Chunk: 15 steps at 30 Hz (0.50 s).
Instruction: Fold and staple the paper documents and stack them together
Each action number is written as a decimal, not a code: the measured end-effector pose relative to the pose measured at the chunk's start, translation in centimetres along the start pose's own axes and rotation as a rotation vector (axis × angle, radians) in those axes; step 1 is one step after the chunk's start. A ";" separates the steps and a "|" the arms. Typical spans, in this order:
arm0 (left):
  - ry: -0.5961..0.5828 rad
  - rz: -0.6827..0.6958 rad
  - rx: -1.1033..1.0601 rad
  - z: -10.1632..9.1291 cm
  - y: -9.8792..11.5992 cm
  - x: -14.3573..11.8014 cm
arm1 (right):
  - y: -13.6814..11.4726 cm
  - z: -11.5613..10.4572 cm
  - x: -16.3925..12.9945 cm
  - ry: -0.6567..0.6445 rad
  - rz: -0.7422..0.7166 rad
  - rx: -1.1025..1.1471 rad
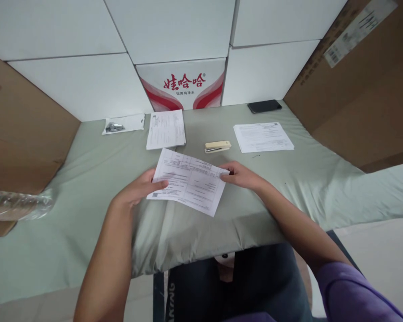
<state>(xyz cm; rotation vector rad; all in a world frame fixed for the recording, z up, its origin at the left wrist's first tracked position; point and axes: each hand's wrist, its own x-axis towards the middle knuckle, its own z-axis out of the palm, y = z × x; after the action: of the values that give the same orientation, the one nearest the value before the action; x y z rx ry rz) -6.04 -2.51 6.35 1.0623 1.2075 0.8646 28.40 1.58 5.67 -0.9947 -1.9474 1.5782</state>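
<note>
Head view: left hand (137, 190) and right hand (242, 175), each pinching one end of a printed sheet (188, 181), held tilted just above the green-covered surface (87, 179). Cream stapler (217, 146) at 12 o'clock of the sheet, near. Paper stack (165, 129) at 11 o'clock; second stack (262, 137) at 2 o'clock; black phone (264, 106) beyond it.
</note>
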 end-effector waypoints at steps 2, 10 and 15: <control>0.013 -0.011 -0.036 0.7 -0.1 0.5 | -0.3 -0.1 -0.1 0.015 0.008 0.017; 0.201 -0.062 -0.051 1.1 -0.8 1.7 | 0.5 0.6 0.7 0.109 -0.013 0.168; 0.251 -0.042 -0.064 1.3 -1.3 2.1 | 1.5 1.1 1.1 0.261 -0.003 0.247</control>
<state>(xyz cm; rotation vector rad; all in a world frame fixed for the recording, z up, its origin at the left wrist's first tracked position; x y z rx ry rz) -4.41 -1.13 4.57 0.8918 1.3959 1.0192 27.30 1.87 3.80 -1.0340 -1.5381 1.5550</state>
